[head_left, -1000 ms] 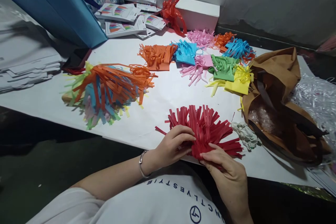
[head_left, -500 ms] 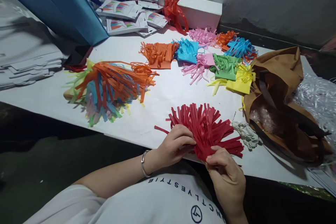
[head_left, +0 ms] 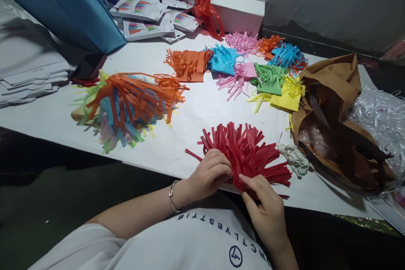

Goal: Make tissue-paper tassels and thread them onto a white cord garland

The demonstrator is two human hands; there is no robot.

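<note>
Red paper fringe (head_left: 245, 147) at the near edge of the white table (head_left: 177, 143), strips fanned away from the body, gathered base between both hands. Left hand (head_left: 210, 175) curled nearly closed, fingertips gripping the left side of that base. Right hand (head_left: 265, 204) pinching lightly from the other side, index fingertip on the red paper, thumb just below, a small gap behind the two tips.

Table edge slanting directly beneath the hands, with little surface on the near side. Bare white room to the left, as far as a multicoloured fringe pile (head_left: 136, 97), and beyond the strip tips, as far as an orange fringed bundle (head_left: 193, 69) and a yellow fringed bundle (head_left: 286, 99). Much tighter on the right: a crumpled pale wad (head_left: 295, 160) just beside the strip ends, then a slumped brown bag (head_left: 337, 71).

Very base of the fringe mostly covered by fingers; left thumb hard to make out. Glossy contents of the brown bag unclear. Blue bag (head_left: 69, 12) and white stack (head_left: 31, 78) cut off at the left, clear plastic (head_left: 379, 114) at the right. Below the table, mostly darkness.
</note>
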